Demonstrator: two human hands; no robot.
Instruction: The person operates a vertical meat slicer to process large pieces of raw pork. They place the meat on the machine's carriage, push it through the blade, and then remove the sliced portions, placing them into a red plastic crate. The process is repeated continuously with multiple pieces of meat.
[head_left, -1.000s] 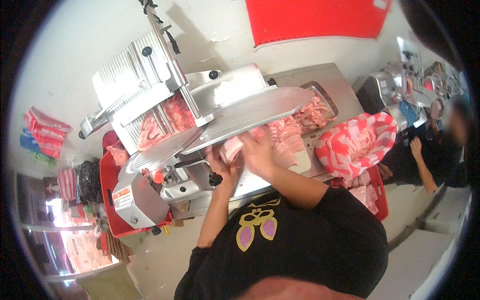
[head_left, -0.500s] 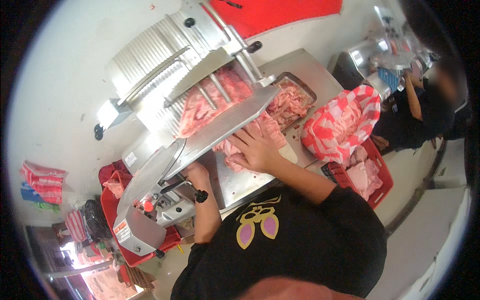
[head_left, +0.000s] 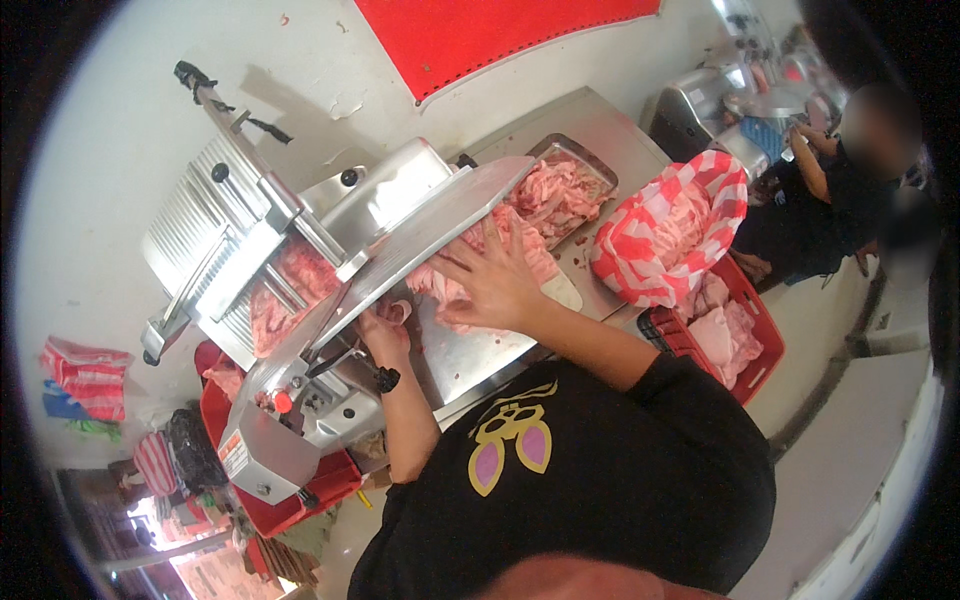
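My right hand (head_left: 497, 288) lies with fingers spread on a pile of sliced raw meat (head_left: 535, 262) on a pale board (head_left: 568, 297). Under the round blade plate (head_left: 440, 225) of a metal meat slicer (head_left: 285, 450) is my left hand (head_left: 385, 335). A pale pink curl, seemingly a meat slice (head_left: 400, 311), is at its fingers, which are partly hidden, so its grip is unclear. On the slicer's ridged carriage (head_left: 195, 215), a block of raw meat (head_left: 300, 285) sits beneath metal rods, against the blade side.
Behind the pile stands a metal tray of meat scraps (head_left: 570, 185). To the right are a red-and-white bag of meat (head_left: 655, 240) and a red crate (head_left: 765, 345). Another red crate (head_left: 340, 485) is below the slicer. A co-worker (head_left: 800, 215) stands at another slicer (head_left: 700, 110), far right.
The carriage with its meat block has slid left and toward me, baring the metal housing behind the blade. My right hand stays on the pile with fingers spread wider. A pink curl now shows by my left fingers.
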